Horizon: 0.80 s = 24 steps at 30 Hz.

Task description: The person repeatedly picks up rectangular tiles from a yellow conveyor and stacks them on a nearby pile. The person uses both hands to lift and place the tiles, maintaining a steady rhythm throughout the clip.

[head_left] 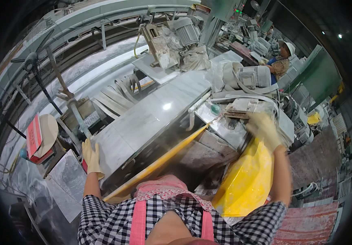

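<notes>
Long grey-white stone slab (151, 116) lying flat along the machine bed, running from the near left corner up toward the motor housing at the far end, polished top catching a glare spot. Judged heavy, stiff and brittle at the corners, slick on the glossy face; best taken by the edges with flat palms, low and spread wide, never by a corner alone. Left hand (91, 157) in a pale glove, pressed against the slab's near left corner, fingers extended and flat rather than curled, closed around nothing. Right hand (264, 128), also gloved and blurred, resting at the right edge beside a small dusty block (241, 110) on the machine's side plate; cannot tell whether those fingers grip anything. Yellow rail (159, 161) running diagonally just under the slab's near long edge. Yellow plastic guard (247, 181) below the right forearm. Further out, grey motor (184, 30) and bracket at the far end of the bed, curved white strips (121, 96) stacked just beyond the slab's left edge, loose stone tiles (67, 179) on the floor at lower left, a standing fan (33, 61) farther left. Another person (282, 61) in a white cap at work well apart, upper right.
</notes>
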### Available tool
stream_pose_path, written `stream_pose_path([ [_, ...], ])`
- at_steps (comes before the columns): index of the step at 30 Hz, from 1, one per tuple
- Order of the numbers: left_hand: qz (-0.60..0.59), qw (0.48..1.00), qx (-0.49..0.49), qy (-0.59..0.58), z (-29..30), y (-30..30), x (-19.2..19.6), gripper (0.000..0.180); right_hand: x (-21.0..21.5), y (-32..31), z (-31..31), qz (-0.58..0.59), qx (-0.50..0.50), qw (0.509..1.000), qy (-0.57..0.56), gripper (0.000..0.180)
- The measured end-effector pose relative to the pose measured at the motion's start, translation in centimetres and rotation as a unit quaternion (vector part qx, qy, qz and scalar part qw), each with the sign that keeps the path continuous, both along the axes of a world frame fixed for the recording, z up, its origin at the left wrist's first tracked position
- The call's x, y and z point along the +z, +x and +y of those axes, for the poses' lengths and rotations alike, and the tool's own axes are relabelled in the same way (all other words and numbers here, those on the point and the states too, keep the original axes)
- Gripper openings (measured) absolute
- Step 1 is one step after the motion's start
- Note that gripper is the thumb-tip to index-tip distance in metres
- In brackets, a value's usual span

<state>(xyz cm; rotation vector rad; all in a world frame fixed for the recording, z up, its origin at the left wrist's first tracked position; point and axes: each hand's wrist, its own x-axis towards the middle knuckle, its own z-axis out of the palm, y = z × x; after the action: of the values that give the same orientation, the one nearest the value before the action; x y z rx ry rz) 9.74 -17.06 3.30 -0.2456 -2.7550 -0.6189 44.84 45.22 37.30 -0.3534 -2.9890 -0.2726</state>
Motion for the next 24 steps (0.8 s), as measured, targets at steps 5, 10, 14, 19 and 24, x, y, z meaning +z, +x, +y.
stream_pose_path([
  [5,-0.063,0.996,-0.037,-0.058,-0.4,0.1,4.0,0.076,-23.7,9.7,-8.7,-0.239,0.036,0.926,-0.291,0.049],
  [10,-0.161,0.974,-0.144,-0.075,-0.9,-3.1,6.4,0.075,-30.2,15.1,-15.1,-0.152,-0.098,0.974,-0.134,0.025],
  [14,-0.252,0.954,-0.149,-0.058,-1.4,-5.7,5.8,0.081,-28.5,14.7,-16.5,-0.128,-0.106,0.972,-0.167,0.025],
  [19,-0.298,0.931,-0.205,-0.052,-1.9,-7.2,5.9,0.083,-27.1,14.3,-16.8,-0.092,-0.109,0.972,-0.186,0.029],
  [24,-0.309,0.927,-0.207,-0.042,-3.2,-6.6,6.0,0.066,-28.1,14.9,-16.4,-0.094,-0.116,0.973,-0.177,0.030],
])
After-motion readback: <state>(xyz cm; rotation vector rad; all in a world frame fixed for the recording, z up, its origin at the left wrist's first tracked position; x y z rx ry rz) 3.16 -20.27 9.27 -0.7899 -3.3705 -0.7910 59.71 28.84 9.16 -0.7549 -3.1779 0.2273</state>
